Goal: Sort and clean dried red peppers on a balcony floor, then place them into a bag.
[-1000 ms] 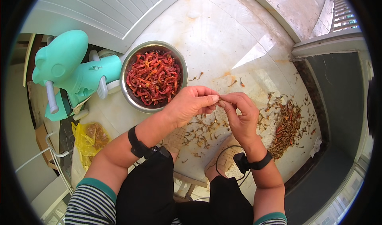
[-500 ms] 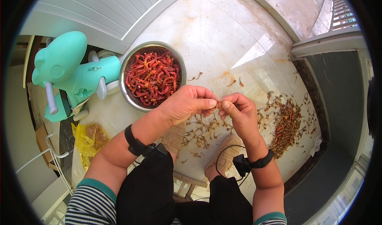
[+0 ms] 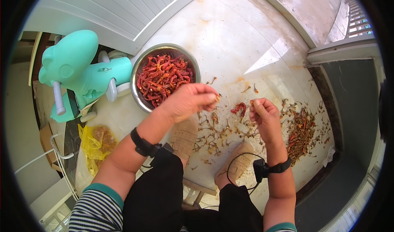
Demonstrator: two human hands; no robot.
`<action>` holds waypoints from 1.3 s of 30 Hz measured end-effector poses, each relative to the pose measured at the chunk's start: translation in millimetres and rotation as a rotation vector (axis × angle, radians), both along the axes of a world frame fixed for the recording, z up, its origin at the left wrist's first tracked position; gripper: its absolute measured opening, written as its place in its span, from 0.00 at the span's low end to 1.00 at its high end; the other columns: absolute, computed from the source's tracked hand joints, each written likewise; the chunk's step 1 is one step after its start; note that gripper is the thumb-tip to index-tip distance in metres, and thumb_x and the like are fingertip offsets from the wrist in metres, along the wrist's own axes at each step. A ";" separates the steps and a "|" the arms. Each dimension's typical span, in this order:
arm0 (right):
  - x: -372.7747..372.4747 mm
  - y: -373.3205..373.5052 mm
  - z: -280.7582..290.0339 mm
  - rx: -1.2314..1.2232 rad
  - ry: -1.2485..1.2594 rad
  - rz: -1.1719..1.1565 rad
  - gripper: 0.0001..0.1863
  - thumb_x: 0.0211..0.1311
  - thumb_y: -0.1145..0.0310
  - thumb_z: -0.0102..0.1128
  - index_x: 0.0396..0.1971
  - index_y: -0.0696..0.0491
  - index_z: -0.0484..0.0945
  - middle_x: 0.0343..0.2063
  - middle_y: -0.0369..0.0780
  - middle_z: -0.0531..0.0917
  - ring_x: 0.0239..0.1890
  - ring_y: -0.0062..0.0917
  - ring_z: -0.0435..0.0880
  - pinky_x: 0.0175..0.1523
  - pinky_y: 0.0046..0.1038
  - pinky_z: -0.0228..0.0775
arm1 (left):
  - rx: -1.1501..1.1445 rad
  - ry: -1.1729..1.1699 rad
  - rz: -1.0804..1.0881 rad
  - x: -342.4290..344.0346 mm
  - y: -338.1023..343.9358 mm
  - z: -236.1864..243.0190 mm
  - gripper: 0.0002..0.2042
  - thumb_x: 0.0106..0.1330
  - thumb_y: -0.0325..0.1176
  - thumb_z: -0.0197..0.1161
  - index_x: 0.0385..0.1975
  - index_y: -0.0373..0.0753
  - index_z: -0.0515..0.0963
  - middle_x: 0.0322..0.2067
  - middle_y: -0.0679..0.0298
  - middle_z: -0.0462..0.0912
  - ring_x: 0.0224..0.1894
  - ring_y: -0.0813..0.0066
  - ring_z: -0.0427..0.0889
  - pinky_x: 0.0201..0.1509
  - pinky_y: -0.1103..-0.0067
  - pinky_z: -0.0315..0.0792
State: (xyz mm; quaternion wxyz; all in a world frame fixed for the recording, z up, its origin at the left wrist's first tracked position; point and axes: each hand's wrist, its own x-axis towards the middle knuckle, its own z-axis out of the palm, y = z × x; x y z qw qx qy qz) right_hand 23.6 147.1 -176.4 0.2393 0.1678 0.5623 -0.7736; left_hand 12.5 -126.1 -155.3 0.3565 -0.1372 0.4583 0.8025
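Observation:
My left hand (image 3: 196,103) hangs closed in a pinch beside the metal colander (image 3: 198,74), with a small orange-red piece of dried chili (image 3: 218,97) showing at its fingertips. To the right, my right hand (image 3: 265,113) is also pinched; a speck of orange shows at the fingertips, too small to name. Between the hands is a curled red dried chili (image 3: 239,109), close to the right fingertips; I cannot tell whether it touches them or is in the air. A heap of red dried chilies (image 3: 164,74) fills the colander.
Loose chili stems (image 3: 213,137) litter the pale floor between and beyond my shoes (image 3: 234,162). A stem pile (image 3: 301,135) lies at right, near a dark panel. At left are a teal ride-on toy (image 3: 78,67) and a yellow plastic bag (image 3: 96,143).
My hands, which met at the fingertips, have drawn apart, the left going left and the right going right. A red chili now shows between them. The view has shifted slightly.

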 end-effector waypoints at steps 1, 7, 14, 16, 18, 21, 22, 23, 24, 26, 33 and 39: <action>-1.8 7.7 -6.1 0.003 0.000 0.000 0.10 0.68 0.62 0.60 0.35 0.54 0.79 0.26 0.33 0.81 0.25 0.15 0.76 0.31 0.17 0.67 | -0.080 0.049 0.049 -4.0 -11.0 -5.8 0.07 0.67 0.27 0.61 0.41 0.33 0.79 0.33 0.63 0.82 0.36 0.76 0.80 0.44 0.79 0.76; -4.6 58.6 -54.6 0.539 0.087 -0.056 0.09 0.66 0.65 0.61 0.37 0.55 0.80 0.27 0.34 0.81 0.28 0.17 0.77 0.32 0.19 0.69 | -1.187 0.627 0.129 -22.9 -71.8 -20.7 0.13 0.64 0.32 0.62 0.45 0.33 0.81 0.36 0.57 0.84 0.39 0.67 0.82 0.49 0.76 0.74; 4.6 55.4 -74.5 1.094 0.589 0.194 0.09 0.58 0.72 0.63 0.39 0.54 0.81 0.32 0.43 0.80 0.37 0.36 0.79 0.43 0.33 0.71 | -1.348 0.798 0.133 -18.2 -47.2 -8.7 0.20 0.62 0.32 0.63 0.53 0.34 0.74 0.52 0.51 0.74 0.53 0.56 0.75 0.58 0.69 0.70; 7.5 47.0 -77.9 1.093 0.590 0.255 0.10 0.58 0.73 0.63 0.39 0.56 0.80 0.32 0.43 0.80 0.36 0.34 0.80 0.43 0.31 0.72 | -1.204 0.790 0.059 -17.4 -30.5 -5.6 0.19 0.62 0.31 0.63 0.52 0.33 0.75 0.51 0.52 0.75 0.51 0.58 0.77 0.55 0.72 0.72; 9.4 36.2 -78.3 1.086 0.595 0.354 0.10 0.58 0.71 0.64 0.39 0.57 0.79 0.31 0.44 0.80 0.33 0.35 0.80 0.41 0.32 0.73 | -1.163 0.815 0.013 -15.0 -21.7 -9.3 0.18 0.62 0.31 0.63 0.51 0.33 0.75 0.50 0.52 0.75 0.50 0.59 0.77 0.53 0.73 0.72; 9.7 15.1 -77.4 1.242 0.433 0.559 0.11 0.58 0.66 0.64 0.36 0.57 0.77 0.32 0.46 0.80 0.34 0.39 0.80 0.40 0.35 0.73 | -1.075 0.823 -0.051 -8.5 -14.2 -12.9 0.16 0.63 0.26 0.62 0.51 0.33 0.76 0.46 0.60 0.74 0.42 0.74 0.76 0.49 0.79 0.74; 12.5 10.5 -81.1 1.258 0.360 0.555 0.12 0.57 0.63 0.65 0.32 0.56 0.76 0.34 0.47 0.80 0.35 0.42 0.79 0.39 0.38 0.73 | -1.059 0.811 -0.086 -6.4 -11.2 -12.8 0.15 0.63 0.26 0.62 0.50 0.33 0.76 0.45 0.61 0.75 0.42 0.75 0.76 0.48 0.80 0.74; 14.2 6.6 -84.3 1.257 0.359 0.556 0.12 0.57 0.63 0.65 0.32 0.56 0.76 0.34 0.47 0.80 0.35 0.42 0.79 0.39 0.38 0.73 | -1.045 0.798 -0.121 -4.3 -8.2 -12.5 0.15 0.63 0.26 0.62 0.50 0.33 0.76 0.45 0.61 0.75 0.41 0.75 0.76 0.47 0.80 0.74; 15.7 3.2 -87.4 1.281 0.417 0.508 0.13 0.56 0.63 0.66 0.33 0.56 0.76 0.35 0.46 0.79 0.35 0.41 0.79 0.38 0.38 0.72 | -1.046 0.774 -0.157 -2.9 -4.7 -9.5 0.14 0.64 0.27 0.62 0.49 0.33 0.76 0.44 0.61 0.75 0.40 0.75 0.76 0.45 0.81 0.74; 16.4 4.7 -92.1 1.310 0.472 0.459 0.13 0.55 0.63 0.66 0.33 0.55 0.76 0.35 0.46 0.79 0.35 0.41 0.79 0.37 0.39 0.72 | -1.010 0.737 -0.187 -1.0 1.2 -6.7 0.14 0.64 0.27 0.62 0.49 0.33 0.76 0.43 0.61 0.76 0.40 0.76 0.76 0.45 0.81 0.74; 13.7 16.9 -95.0 1.065 0.436 0.414 0.11 0.56 0.66 0.65 0.34 0.56 0.77 0.31 0.41 0.78 0.31 0.33 0.78 0.36 0.32 0.72 | -0.921 0.677 -0.289 5.1 11.7 -8.4 0.15 0.65 0.30 0.61 0.50 0.33 0.76 0.44 0.59 0.77 0.41 0.73 0.78 0.48 0.78 0.74; 2.7 -3.6 -33.0 0.276 0.053 0.254 0.09 0.63 0.64 0.63 0.33 0.54 0.77 0.23 0.31 0.79 0.25 0.13 0.73 0.30 0.19 0.64 | -0.836 0.659 -0.340 15.0 25.5 -17.8 0.16 0.65 0.31 0.61 0.52 0.32 0.76 0.46 0.57 0.80 0.43 0.70 0.80 0.48 0.77 0.74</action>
